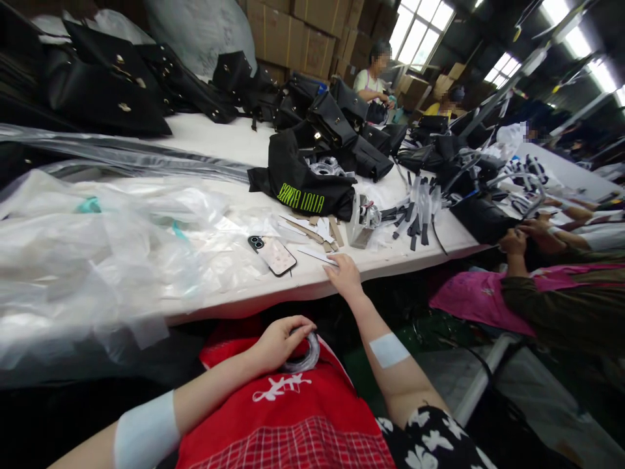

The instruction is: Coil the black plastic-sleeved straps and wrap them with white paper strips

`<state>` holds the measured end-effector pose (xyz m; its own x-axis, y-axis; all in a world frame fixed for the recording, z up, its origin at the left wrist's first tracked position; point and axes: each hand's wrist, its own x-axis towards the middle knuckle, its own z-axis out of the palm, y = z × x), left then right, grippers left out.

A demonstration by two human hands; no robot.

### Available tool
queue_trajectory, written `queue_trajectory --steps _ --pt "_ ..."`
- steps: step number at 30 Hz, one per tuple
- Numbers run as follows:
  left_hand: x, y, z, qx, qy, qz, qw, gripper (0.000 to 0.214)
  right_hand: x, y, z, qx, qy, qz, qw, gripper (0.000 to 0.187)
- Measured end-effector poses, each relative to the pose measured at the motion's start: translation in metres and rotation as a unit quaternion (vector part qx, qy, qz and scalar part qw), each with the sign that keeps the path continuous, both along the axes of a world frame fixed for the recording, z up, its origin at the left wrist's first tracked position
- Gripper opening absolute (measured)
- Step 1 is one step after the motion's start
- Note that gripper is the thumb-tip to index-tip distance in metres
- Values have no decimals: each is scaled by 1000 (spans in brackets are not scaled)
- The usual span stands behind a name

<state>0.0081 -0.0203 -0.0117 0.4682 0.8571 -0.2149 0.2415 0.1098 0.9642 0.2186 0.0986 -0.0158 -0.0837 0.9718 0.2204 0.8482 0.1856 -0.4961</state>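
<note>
Ceiling lights (pixel 576 42) and windows (pixel 413 27) glaring, upper right; deep shadow below table (pixel 215 138); edges stretched, far right soft

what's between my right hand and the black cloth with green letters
In the head view, a small pile of brown and white strips lies between your right hand and the black cloth, with a thin white strip at your fingertips.

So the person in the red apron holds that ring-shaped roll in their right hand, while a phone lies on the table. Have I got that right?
Not quite: the head view shows the roll in the person's left hand, against the red apron. The phone does lie on the table.
</note>
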Motion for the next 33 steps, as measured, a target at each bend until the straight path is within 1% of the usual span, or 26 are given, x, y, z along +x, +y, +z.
queue_trajectory --steps 2,4,7,9,11,13,16,18,20,21,24,27,28,30,33 --pt "-1 1 3 -1 3 6 1000 33 -1 19 -12 29 -49 -11 998 28" --pt "-3 1 4 -9 6 18 1000 34 -3 29 -22 40 -68 -9 997 22" --pt "-5 2 3 -22 7 37 999 36 -5 32 -31 68 -97 -5 993 17" --pt "-5 3 1 -22 3 41 999 38 -6 31 -33 89 -120 5 989 15" --pt "-5 4 0 -23 -2 36 999 38 -4 31 -31 101 -133 18 986 15" --pt "-4 5 0 -25 -2 31 999 38 3 34 -26 113 -138 9 984 20" --pt "-5 7 1 -23 -4 30 999 37 16 45 -13 139 -144 -51 978 28" --pt "-6 8 0 -21 -8 31 999 36 20 57 -5 147 -150 -81 974 29" --pt "-6 9 -1 -23 -13 30 999 35 15 70 -1 146 -156 -76 974 24" --pt "-6 9 -2 -24 -15 30 999 35 9 76 -1 144 -159 -59 975 22" --pt "-6 10 -5 -35 -12 34 999 35 -18 91 -6 126 -180 -2 976 21" --pt "-9 11 -5 -33 -10 34 999 34 -39 101 -12 114 -209 11 971 14" --pt "-10 11 -4 -30 -10 34 999 34 -41 102 -11 116 -212 5 970 14" --pt "-12 11 -3 -24 -9 35 999 34 -40 101 -7 124 -209 -9 970 21" --pt "-14 12 -1 -25 -9 39 999 34 -28 85 0 140 -202 -20 969 25"
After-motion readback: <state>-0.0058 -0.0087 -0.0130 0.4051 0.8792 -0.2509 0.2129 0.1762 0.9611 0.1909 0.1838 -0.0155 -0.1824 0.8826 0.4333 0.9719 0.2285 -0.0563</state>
